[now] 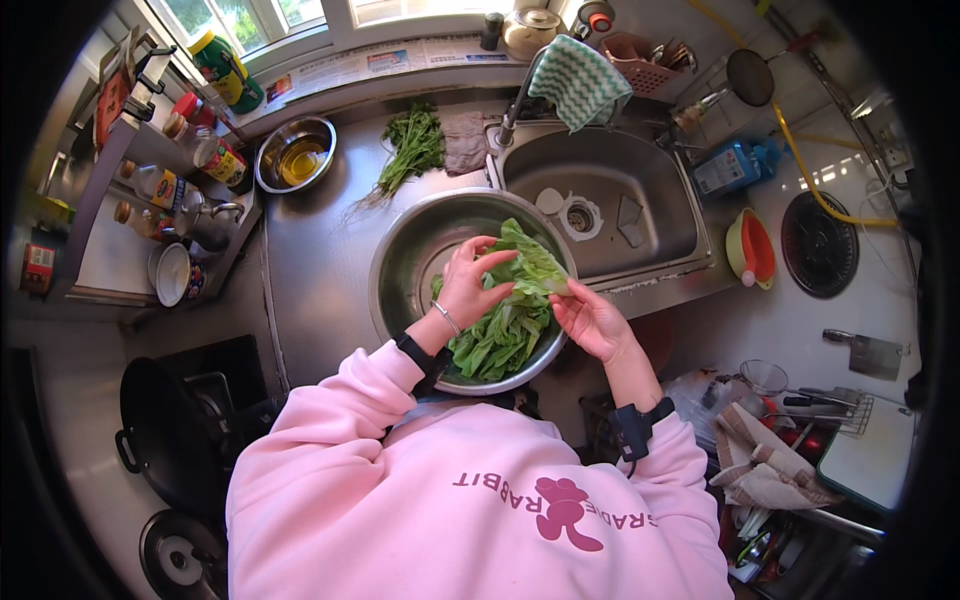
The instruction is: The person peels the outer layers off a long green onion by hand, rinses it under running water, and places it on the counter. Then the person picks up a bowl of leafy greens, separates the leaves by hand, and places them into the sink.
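A large metal basin [390,247] stands on the steel counter at the sink's left edge. Loose green leaves [502,341] are heaped in its near right part. My right hand [596,322] pinches the pale stem end of a leafy lettuce piece [529,259] between thumb and fingers, over the basin's right side. My left hand [476,285] is just left of that piece, fingers and thumb spread, above the heap. Whether its fingertips touch the leaf is hard to tell.
The steel sink [637,202] lies at right, a green-striped cloth [581,82] over its faucet. Behind the basin are leafy herbs with roots [412,146], a folded rag [465,142] and a steel bowl of yellow liquid [296,154]. A black wok [169,435] sits at left; a cleaver [874,356] hangs right.
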